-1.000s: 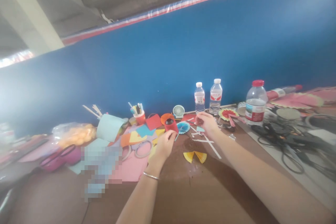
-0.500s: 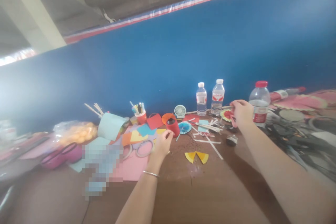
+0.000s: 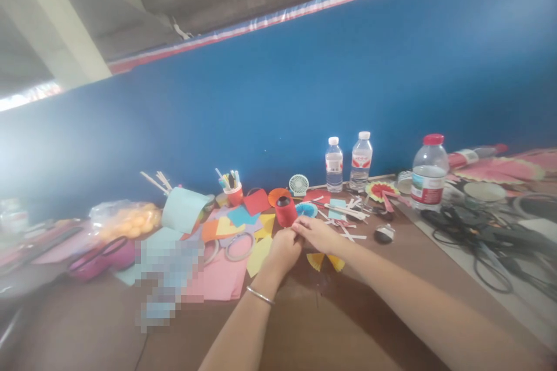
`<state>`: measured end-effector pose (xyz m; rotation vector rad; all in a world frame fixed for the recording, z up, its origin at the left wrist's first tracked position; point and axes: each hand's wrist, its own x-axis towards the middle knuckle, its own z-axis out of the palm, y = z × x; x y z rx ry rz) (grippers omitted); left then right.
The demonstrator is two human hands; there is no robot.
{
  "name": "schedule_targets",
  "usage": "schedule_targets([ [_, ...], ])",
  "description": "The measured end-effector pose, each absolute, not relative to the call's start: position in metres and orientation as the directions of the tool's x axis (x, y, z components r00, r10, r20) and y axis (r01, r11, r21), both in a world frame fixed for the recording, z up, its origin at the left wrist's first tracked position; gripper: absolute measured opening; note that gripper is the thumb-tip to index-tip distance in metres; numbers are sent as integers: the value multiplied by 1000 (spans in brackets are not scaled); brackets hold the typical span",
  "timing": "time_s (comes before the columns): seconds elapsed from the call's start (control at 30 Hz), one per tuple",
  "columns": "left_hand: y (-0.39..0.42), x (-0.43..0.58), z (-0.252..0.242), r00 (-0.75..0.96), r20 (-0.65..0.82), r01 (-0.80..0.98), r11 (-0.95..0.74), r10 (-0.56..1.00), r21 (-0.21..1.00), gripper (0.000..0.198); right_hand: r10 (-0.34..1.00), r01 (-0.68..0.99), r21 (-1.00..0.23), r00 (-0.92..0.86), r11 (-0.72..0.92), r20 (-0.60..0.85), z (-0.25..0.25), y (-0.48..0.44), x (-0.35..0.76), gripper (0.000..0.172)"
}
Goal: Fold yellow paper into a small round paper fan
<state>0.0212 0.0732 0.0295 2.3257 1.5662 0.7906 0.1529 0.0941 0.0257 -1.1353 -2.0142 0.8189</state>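
Observation:
My left hand (image 3: 285,249), with a metal bangle on its wrist, is closed at the middle of the table. Against its fingertips my right hand (image 3: 317,234) is pinched too. Whatever lies between the fingers is hidden or too small to make out. Just beyond them stands a red cylinder (image 3: 285,213) with a dark opening on top. A blue pleated paper rosette (image 3: 307,209) lies behind the right hand. Two yellow pleated paper fans (image 3: 336,262) are partly covered by the right hand and wrist. White paper strips (image 3: 353,236) lie just past it.
Coloured paper sheets, tape rolls (image 3: 239,246) and a cup of pens (image 3: 233,193) are on the left. Two small water bottles (image 3: 334,165) and a larger red-capped bottle (image 3: 430,177) stand behind and right. Black cables (image 3: 487,261) lie at far right, before a blue wall (image 3: 278,93).
My right hand has come from beside the red-capped bottle to meet the left. My left hand has shifted slightly right and toward me, away from the red cylinder.

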Motion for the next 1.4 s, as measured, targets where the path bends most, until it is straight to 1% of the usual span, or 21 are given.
schedule_targets([
  [0.07, 75, 20, 28, 277, 330, 761, -416, 903, 499, 26, 896, 521, -748, -381, 412, 228, 24, 103, 164, 33],
  [0.13, 76, 18, 26, 253, 344, 743, -410, 904, 530, 24, 905, 566, -720, -364, 402, 219, 27, 111, 174, 27],
  [0.27, 82, 15, 20, 222, 332, 713, -385, 917, 586, 24, 907, 557, -736, -376, 386, 191, 34, 119, 185, 20],
  [0.33, 87, 12, 16, 151, 349, 706, -348, 925, 617, 24, 924, 551, -763, -348, 338, 158, 36, 122, 190, 20],
  [0.47, 93, 6, 10, -77, 376, 690, -223, 923, 689, 22, 961, 517, -818, -236, 251, 146, 38, 131, 202, 19],
  [0.53, 92, 4, 10, -142, 379, 672, -192, 914, 715, 22, 973, 509, -834, -182, 215, 140, 37, 136, 209, 21],
  [0.6, 87, 3, 14, -169, 403, 665, -197, 900, 721, 21, 981, 509, -841, -150, 182, 122, 35, 141, 215, 23],
  [0.7, 80, 7, 22, -109, 498, 704, -287, 860, 650, 19, 985, 508, -847, -144, 156, 95, 33, 145, 222, 23],
  [0.77, 76, 13, 24, 41, 537, 726, -394, 843, 564, 18, 986, 511, -846, -144, 151, 89, 32, 146, 225, 22],
  [0.83, 74, 20, 23, 264, 498, 704, -517, 826, 487, 17, 987, 520, -842, -137, 142, 82, 30, 146, 227, 22],
  [0.9, 72, 29, 19, 454, 406, 665, -605, 793, 439, 16, 989, 531, -837, -129, 130, 71, 29, 146, 227, 22],
  [1.0, 69, 42, 9, 569, 311, 656, -648, 761, 387, 26, 992, 553, -825, -107, 120, 73, 29, 146, 226, 22],
  [1.03, 69, 44, 7, 594, 283, 656, -657, 753, 372, 28, 992, 562, -818, -92, 122, 85, 30, 145, 226, 22],
  [1.1, 69, 46, 3, 633, 222, 655, -666, 741, 356, 24, 991, 580, -804, -50, 129, 123, 34, 145, 226, 23],
  [1.2, 70, 45, 1, 616, 166, 680, -626, 770, 381, 16, 980, 602, -786, 29, 139, 196, 41, 143, 226, 25],
  [1.3, 71, 42, 1, 563, 164, 690, -570, 810, 447, 11, 962, 611, -778, 98, 144, 255, 49, 139, 224, 27],
  [1.4, 73, 43, -2, 475, 191, 652, -490, 859, 578, 10, 939, 625, -764, 143, 158, 311, 54, 134, 221, 28],
])
